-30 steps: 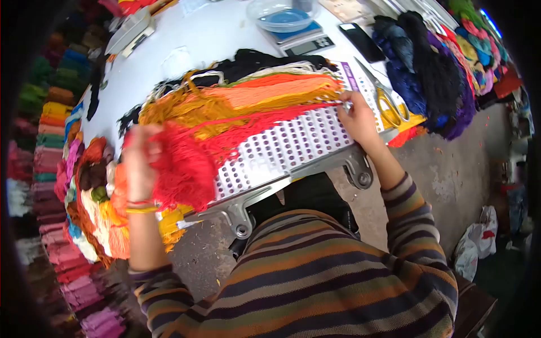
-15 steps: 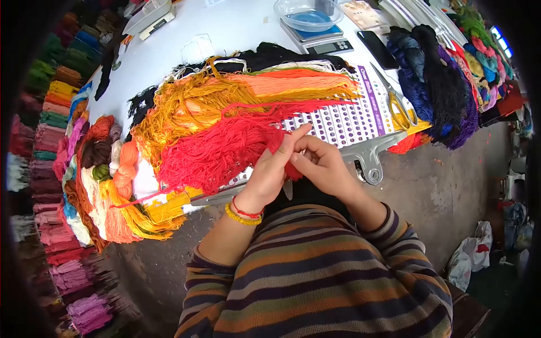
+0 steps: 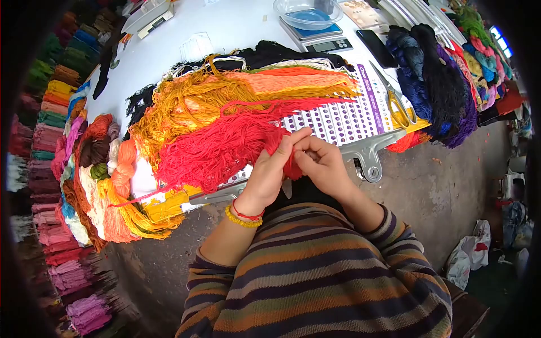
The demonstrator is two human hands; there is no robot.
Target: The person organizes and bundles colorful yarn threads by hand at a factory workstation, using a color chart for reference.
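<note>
A loose bundle of red embroidery thread (image 3: 217, 147) lies along the front of the table and runs up into my hands. My left hand (image 3: 271, 169) is closed around its right end. Close against it, my right hand (image 3: 320, 160) pinches the red strands between thumb and fingers; the exact tips are partly hidden. Behind the red bundle lie mustard-yellow thread (image 3: 197, 101) and orange thread (image 3: 293, 81). Under them is a white card (image 3: 344, 121) with rows of dark round spots and a purple strip, held by a metal clip (image 3: 369, 160) at the table's front edge.
Gold-handled scissors (image 3: 400, 110) lie right of the card, near a black phone (image 3: 377, 48). A clear bowl (image 3: 307, 14) sits on a digital scale (image 3: 327, 46). Dark blue and black skeins (image 3: 434, 79) lie at right, multicoloured skeins (image 3: 104, 186) at left.
The fingers of my right hand have drawn in slightly at the red thread, with more red showing between the hands. My left hand keeps its hold almost unchanged.
</note>
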